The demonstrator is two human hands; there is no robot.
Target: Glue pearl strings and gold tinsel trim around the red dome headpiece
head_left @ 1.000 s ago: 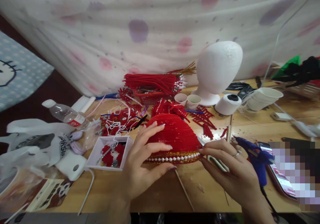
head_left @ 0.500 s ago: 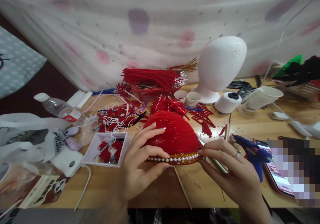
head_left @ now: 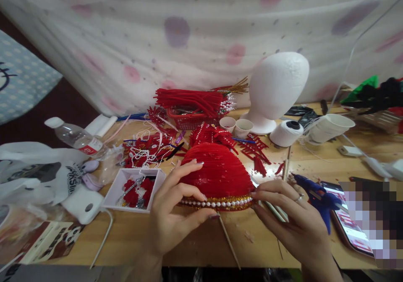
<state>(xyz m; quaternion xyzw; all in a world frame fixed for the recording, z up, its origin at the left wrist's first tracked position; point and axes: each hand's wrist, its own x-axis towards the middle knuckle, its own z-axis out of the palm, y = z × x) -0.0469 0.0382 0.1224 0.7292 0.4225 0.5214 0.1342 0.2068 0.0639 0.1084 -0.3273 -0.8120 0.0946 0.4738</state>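
Observation:
A red, ribbed, dome-shaped headpiece (head_left: 217,171) is between my hands, its lower edge toward me. Along that edge run a gold glittery band and a white pearl bead string (head_left: 223,203). My left hand (head_left: 176,206) grips the left part, fingers over the red surface and the band, thumb below the edge. At the right end of the trim, my right hand (head_left: 289,215) pinches the edge between thumb and fingertips; a ring is on one finger. Under the right hand lies a pale, slim tool, mostly hidden.
A blue glue gun (head_left: 317,198) and a phone (head_left: 349,219) are at right. A white foam head (head_left: 277,89), thread cone (head_left: 286,133) and paper cups (head_left: 244,127) stand behind. Left are a white box (head_left: 110,194) of red flowers and a bottle (head_left: 75,137). A thin stick (head_left: 228,240) lies in front.
My left fingertips have shifted slightly left along the beaded edge. My right hand keeps its pinch at the right end. The whole view has moved a little.

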